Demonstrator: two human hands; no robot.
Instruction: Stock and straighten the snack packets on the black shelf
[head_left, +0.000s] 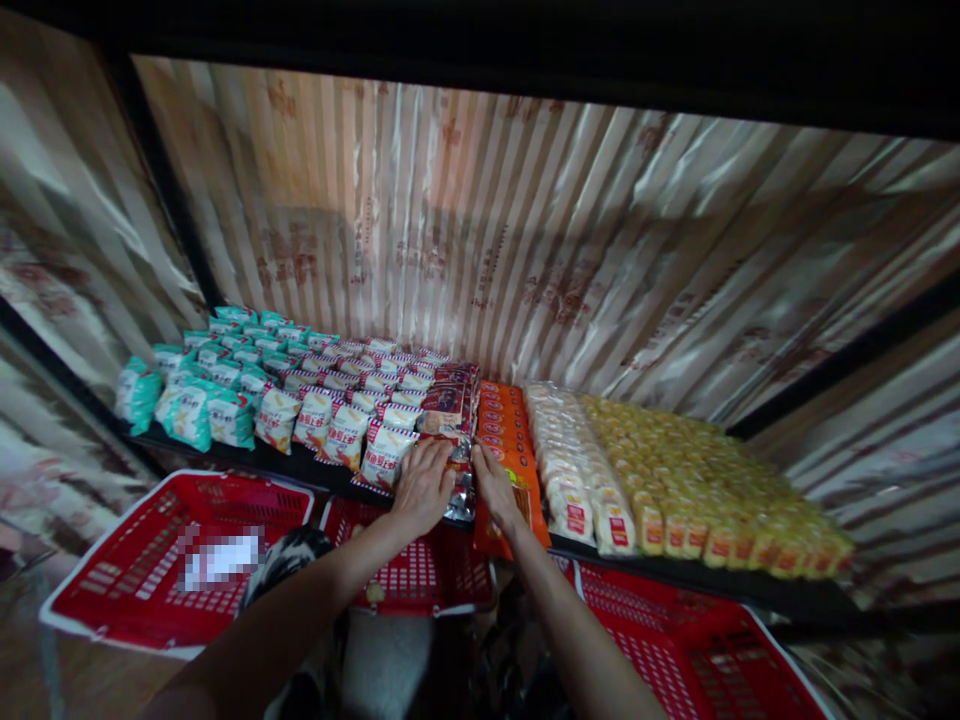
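Observation:
A row of shiny dark red-brown snack packets [448, 400] runs from the back of the shelf to its front edge. At the front of this row, my left hand [426, 485] is bent over the left side of the packets, fingers pointing forward. My right hand [496, 488] presses against their right side, its fingertips partly hidden. The front packets are gripped between the two hands. Left of my left hand stand white, red and blue snack bags [386, 450] in rows. Flat orange packets [506, 420] lie under and beside my right hand.
Teal bags [184, 415] fill the shelf's left end. White-wrapped packs [574, 465] and yellow packs [697, 480] fill the right. Red baskets stand below: left [97, 600], middle [397, 590] and right [675, 640]. Black shelf posts [169, 190] and a top beam [480, 50] frame the space.

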